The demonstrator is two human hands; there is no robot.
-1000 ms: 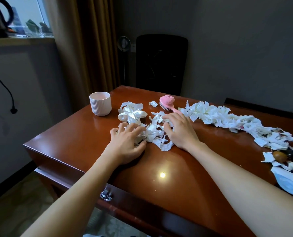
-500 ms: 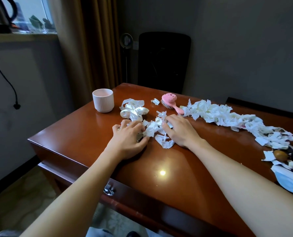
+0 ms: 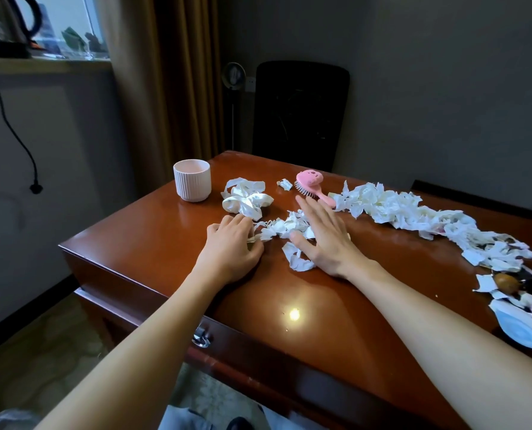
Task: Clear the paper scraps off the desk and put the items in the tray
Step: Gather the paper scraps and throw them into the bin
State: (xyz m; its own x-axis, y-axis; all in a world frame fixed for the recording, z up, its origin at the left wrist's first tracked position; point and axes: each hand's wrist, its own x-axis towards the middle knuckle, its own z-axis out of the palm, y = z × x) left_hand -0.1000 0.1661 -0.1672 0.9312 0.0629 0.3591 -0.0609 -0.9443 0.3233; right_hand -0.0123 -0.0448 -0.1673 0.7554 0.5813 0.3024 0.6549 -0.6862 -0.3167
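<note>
On the desk [image 3: 153, 243], the cup [image 3: 192, 180] stands left of the ribbon bundle [image 3: 246, 201], the hairbrush [image 3: 311, 184] right of it, scraps [image 3: 413, 212] trailing farther right.

hidden: left hand [image 3: 230, 248] fingertips, curled into paper scraps [image 3: 277, 228] | too small: pale object [image 3: 284, 184] beside hairbrush [image 3: 309, 181] | half-buried, cut off: brown, dark and pink items [image 3: 506, 283] toward table [image 3: 320, 305] right edge

Glossy wooden desk [image 3: 336, 305], torn matt paper scraps [image 3: 392, 209], seemingly plastic pink hairbrush [image 3: 309, 181].

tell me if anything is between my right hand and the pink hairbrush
nothing visible: the right hand lies flat on paper scraps, pointing at the pink hairbrush, with only bare desk between them
</note>
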